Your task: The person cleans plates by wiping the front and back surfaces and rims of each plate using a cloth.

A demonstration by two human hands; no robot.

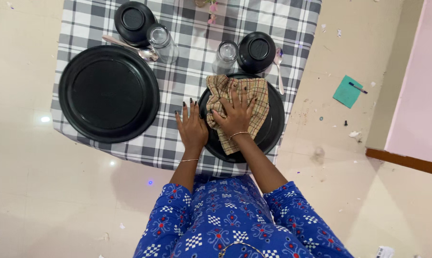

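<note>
Right hand (237,114) lies flat, fingers spread, pressing a checked tan cloth (244,102) onto the right black plate (273,126); the grip is wide, nothing clasped. Left hand (192,128) rests open, palm down, on the bench (178,86) touching that plate's left rim. A second black plate (108,94) sits well apart, left.

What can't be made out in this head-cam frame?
- Right black plate: its centre is hidden by the checked cloth and the right hand.
- Left hand: palm side unseen, lies flat at that plate's edge.
- Pink flowers: cut off by the top edge.
- Two black bowls: upside down, insides hidden.
- Green card with pen: too small to read.
</note>
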